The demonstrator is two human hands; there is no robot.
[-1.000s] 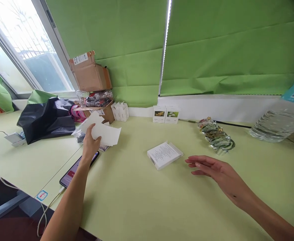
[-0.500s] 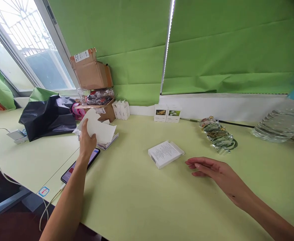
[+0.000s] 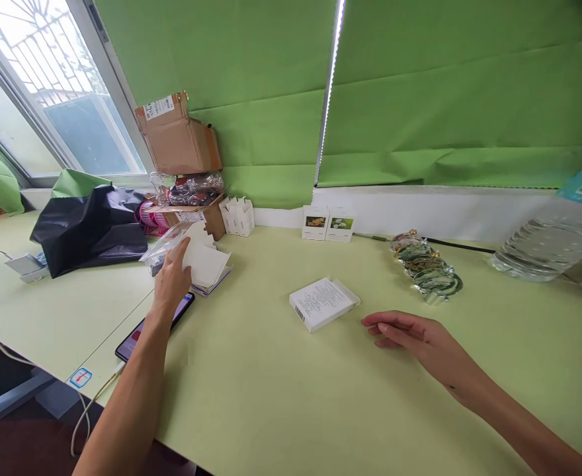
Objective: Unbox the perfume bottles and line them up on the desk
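My left hand (image 3: 172, 274) reaches out at the left, its thumb and fingers apart. It is over the near edge of some white card pieces (image 3: 206, 261), which lie on a low stack of flat cartons; whether the fingers touch the card is hard to make out. Below that wrist lies a phone (image 3: 179, 311), plugged in and lit, partly hidden by the forearm. My right hand (image 3: 410, 334) hovers open with loosely bent fingers, holding nothing. Just left of its fingertips, a small white box (image 3: 323, 303) lies flat, printed text facing up and a barcode on its side.
Two small picture boxes (image 3: 328, 223) stand by the wall, with several open white boxes (image 3: 237, 215) farther left. Bundled bracelets (image 3: 426, 266) lie at the right, near a water bottle (image 3: 549, 244). Cardboard boxes (image 3: 176, 142) are stacked behind a black bag (image 3: 90, 231).
The white card piece in my left hand has come down onto the stack, and the fingers have loosened from it. My right hand stays about where it was beside the box.
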